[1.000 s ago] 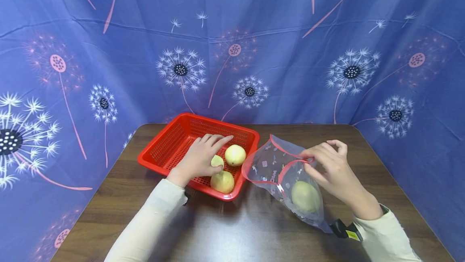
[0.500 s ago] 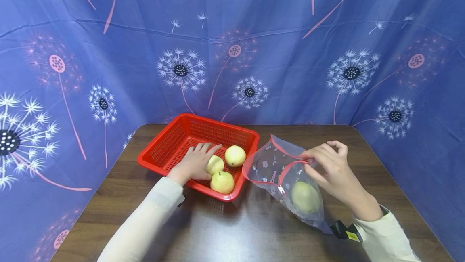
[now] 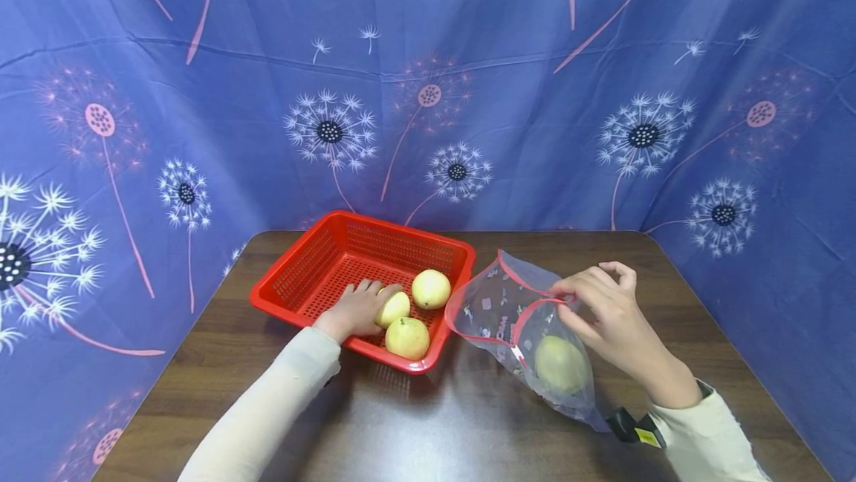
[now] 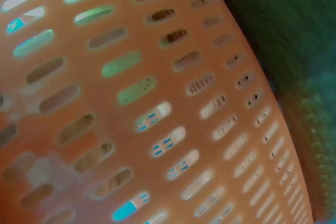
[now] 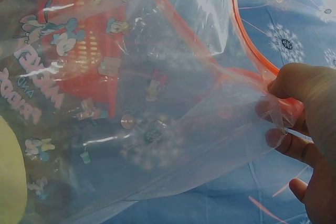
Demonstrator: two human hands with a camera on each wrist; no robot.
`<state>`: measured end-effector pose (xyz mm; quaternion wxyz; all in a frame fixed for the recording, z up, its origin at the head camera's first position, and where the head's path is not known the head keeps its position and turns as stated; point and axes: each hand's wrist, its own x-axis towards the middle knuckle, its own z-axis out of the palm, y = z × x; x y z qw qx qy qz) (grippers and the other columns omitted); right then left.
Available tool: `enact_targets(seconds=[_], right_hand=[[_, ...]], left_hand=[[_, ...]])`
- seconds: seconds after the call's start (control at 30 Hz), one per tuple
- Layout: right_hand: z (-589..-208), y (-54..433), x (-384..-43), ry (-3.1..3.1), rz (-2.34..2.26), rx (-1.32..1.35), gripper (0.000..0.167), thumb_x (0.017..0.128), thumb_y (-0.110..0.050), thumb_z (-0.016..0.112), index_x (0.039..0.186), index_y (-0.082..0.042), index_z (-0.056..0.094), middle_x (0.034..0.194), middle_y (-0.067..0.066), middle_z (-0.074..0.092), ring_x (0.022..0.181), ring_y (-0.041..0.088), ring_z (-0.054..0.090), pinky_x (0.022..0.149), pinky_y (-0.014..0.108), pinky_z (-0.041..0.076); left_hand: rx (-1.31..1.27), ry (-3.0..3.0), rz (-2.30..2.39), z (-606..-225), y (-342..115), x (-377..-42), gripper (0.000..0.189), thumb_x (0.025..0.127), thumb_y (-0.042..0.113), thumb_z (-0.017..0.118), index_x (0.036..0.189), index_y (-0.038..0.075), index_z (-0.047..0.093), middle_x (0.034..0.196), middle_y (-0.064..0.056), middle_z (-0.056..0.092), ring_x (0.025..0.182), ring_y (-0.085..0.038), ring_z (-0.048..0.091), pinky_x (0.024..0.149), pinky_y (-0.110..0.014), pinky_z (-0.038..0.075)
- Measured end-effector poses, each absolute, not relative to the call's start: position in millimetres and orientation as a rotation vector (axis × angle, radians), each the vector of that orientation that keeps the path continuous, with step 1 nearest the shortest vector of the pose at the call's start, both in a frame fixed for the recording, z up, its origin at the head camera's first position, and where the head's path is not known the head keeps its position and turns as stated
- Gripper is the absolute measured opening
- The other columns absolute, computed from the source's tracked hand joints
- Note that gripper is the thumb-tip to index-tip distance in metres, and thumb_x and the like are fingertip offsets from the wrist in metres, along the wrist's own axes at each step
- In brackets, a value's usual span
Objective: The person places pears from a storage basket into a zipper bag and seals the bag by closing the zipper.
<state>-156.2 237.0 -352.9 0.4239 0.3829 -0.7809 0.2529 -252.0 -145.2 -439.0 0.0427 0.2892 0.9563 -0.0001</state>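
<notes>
My left hand (image 3: 357, 309) reaches into the red basket (image 3: 294, 311), its fingers and thumb around the left one of three round pale yellow fruits (image 3: 394, 309). Close by lie the front fruit (image 3: 407, 339) and the back fruit (image 3: 431, 289). My right hand (image 3: 605, 304) pinches the red-edged mouth of a clear zip bag (image 3: 484, 311), holding it open toward the basket. Through the plastic shows another pale yellow fruit (image 3: 560, 365). The right wrist view has thumb and fingertips on the bag's edge (image 5: 283, 100). Only the slotted basket wall (image 4: 152, 93) fills the left wrist view, hiding the left hand.
The basket and bag stand side by side on a brown wooden table (image 3: 428, 437). A blue curtain (image 3: 535, 118) with dandelion prints hangs behind the table. A white zip slider (image 3: 518, 353) sits on the bag's near edge.
My left hand has drawn back from above the fruits, then lowered into the basket and moved against the left fruit. The right hand keeps the bag in place.
</notes>
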Motion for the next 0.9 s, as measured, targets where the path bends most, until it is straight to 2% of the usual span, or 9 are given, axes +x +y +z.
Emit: enact_targets(seconds=[0.3,0.47,0.7,0.9], right_hand=[[-353,236,-157,-1.95,0.637,0.964,0.022,0.091,-0.021,0.053,0.087,-0.007,0.07,0.078,-0.003,0.067,0.07,0.013,0.054,0.093,0.046,0.024],[-354,236,-157,-1.952,0.646,0.961,0.022,0.091,-0.021,0.053,0.088,-0.007,0.07,0.079,-0.003,0.067,0.069,0.015,0.055,0.094,0.045,0.023],[-355,236,-157,-1.951,0.649,0.958,0.023,0.092,-0.021,0.053,0.088,-0.007,0.071,0.078,-0.003,0.067,0.07,0.013,0.054,0.094,0.046,0.024],[-356,236,-157,-1.948,0.647,0.964,0.024,0.093,-0.023,0.053,0.087,-0.007,0.07,0.078,-0.004,0.067,0.07,0.012,0.053,0.092,0.048,0.024]], left_hand=[[0.92,2.941,-0.007,-436,-146,-251,0.077,0.076,0.027,0.082,0.143,0.015,0.045,0.124,-0.016,0.054,0.117,-0.037,0.05,0.092,-0.055,0.042],[0.935,2.965,-0.026,-437,-145,-253,0.078,0.073,0.026,0.083,0.141,0.014,0.048,0.12,-0.015,0.056,0.115,-0.035,0.051,0.089,-0.054,0.044],[0.828,3.002,-0.056,-432,-143,-252,0.082,0.068,0.031,0.086,0.141,0.015,0.05,0.121,-0.018,0.058,0.117,-0.037,0.051,0.092,-0.057,0.043],[0.847,3.111,-0.04,-419,-145,-249,0.084,0.064,0.04,0.088,0.137,0.015,0.054,0.113,-0.018,0.061,0.109,-0.038,0.054,0.087,-0.058,0.046]])
